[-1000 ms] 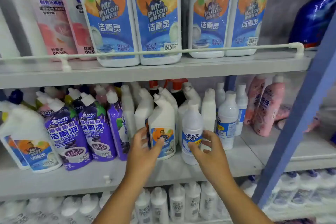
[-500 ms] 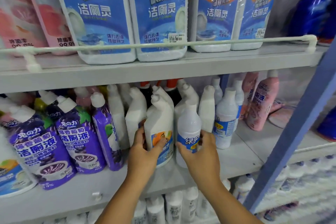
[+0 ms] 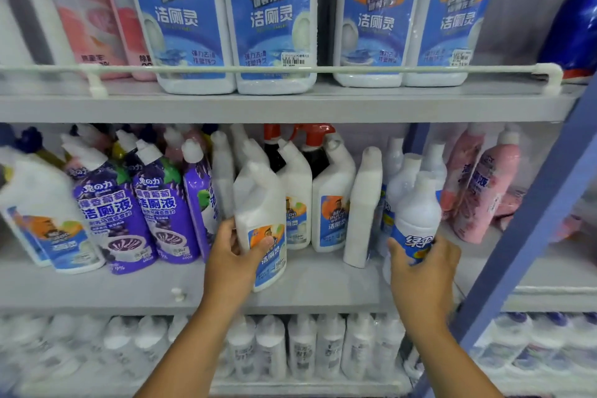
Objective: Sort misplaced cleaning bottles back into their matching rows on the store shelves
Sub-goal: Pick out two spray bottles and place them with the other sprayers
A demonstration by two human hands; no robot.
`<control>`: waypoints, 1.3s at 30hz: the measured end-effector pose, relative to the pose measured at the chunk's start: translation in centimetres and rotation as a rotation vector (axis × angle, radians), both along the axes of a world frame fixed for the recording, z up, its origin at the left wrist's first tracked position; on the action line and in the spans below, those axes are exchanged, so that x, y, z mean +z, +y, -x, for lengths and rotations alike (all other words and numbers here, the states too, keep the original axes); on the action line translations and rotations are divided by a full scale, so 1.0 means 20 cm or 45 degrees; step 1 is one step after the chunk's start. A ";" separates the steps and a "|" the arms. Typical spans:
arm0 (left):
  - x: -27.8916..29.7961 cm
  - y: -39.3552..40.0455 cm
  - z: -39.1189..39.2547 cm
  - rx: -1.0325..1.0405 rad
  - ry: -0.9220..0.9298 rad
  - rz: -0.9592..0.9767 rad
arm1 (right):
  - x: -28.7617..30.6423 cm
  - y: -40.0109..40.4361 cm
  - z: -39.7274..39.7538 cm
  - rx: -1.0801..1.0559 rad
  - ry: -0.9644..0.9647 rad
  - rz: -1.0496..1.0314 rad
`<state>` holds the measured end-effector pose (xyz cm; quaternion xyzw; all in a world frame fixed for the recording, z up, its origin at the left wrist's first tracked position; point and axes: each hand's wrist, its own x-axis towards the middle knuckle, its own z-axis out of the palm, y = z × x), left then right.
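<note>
My left hand (image 3: 237, 255) grips a white angled-neck toilet cleaner bottle (image 3: 260, 203) with a blue and orange label, at the front of the middle shelf (image 3: 129, 287). My right hand (image 3: 420, 271) holds a white round bottle (image 3: 416, 207) with a blue label band, carried to the right, in front of similar white bottles (image 3: 402, 178). More angled-neck white bottles (image 3: 332, 197) stand between my hands. Purple toilet cleaner bottles (image 3: 161, 203) fill the left part of the shelf.
Pink bottles (image 3: 484, 191) stand at the right of the middle shelf. Large blue-labelled jugs (image 3: 271, 19) sit on the upper shelf behind a white rail (image 3: 290, 69). A blue upright post (image 3: 529, 223) crosses the right side. White bottles (image 3: 300, 346) line the lower shelf.
My right hand closed on the round white bottle and carried it right, away from the angled-neck bottles. My left hand closed on the angled-neck bottle. The camera moved closer.
</note>
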<state>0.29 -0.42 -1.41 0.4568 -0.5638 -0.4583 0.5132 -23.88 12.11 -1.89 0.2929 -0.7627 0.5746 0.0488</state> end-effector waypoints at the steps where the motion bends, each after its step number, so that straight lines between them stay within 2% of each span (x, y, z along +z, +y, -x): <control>1: 0.01 0.01 -0.03 0.032 -0.002 0.002 | -0.01 -0.01 0.02 0.010 0.019 0.005; 5: 0.06 0.04 -0.15 0.169 -0.032 0.034 | -0.01 -0.02 0.08 0.071 -0.017 0.028; 9: 0.10 0.00 -0.29 0.254 -0.069 0.030 | -0.03 0.06 -0.02 0.080 -0.018 0.176; 13: 0.13 -0.09 -0.40 0.190 -0.136 -0.003 | -0.06 0.07 -0.17 0.297 0.170 0.210; 18: 0.13 -0.23 -0.58 0.075 -0.187 -0.031 | -0.05 -0.13 -0.18 0.391 -0.037 0.049; 23: 0.09 -0.30 -0.72 -0.004 -0.260 -0.005 | -0.04 -0.26 -0.20 0.312 -0.036 0.031; 27: 0.05 -0.32 -0.79 0.186 -0.489 0.076 | -0.04 -0.35 -0.20 0.150 -0.035 -0.076; 31: 0.06 -0.11 -0.65 0.588 -0.457 0.380 | -0.05 -0.37 -0.19 0.063 -0.019 -0.114; 33: 0.08 0.01 -0.48 0.420 -0.408 0.521 | -0.06 -0.37 -0.18 0.036 -0.026 -0.099; 36: 0.05 -0.03 -0.26 0.040 -0.439 0.505 | -0.05 -0.36 -0.15 0.012 -0.055 -0.050; 39: 0.09 -0.19 -0.08 0.066 -0.487 0.469 | -0.03 -0.36 -0.12 0.017 -0.059 -0.040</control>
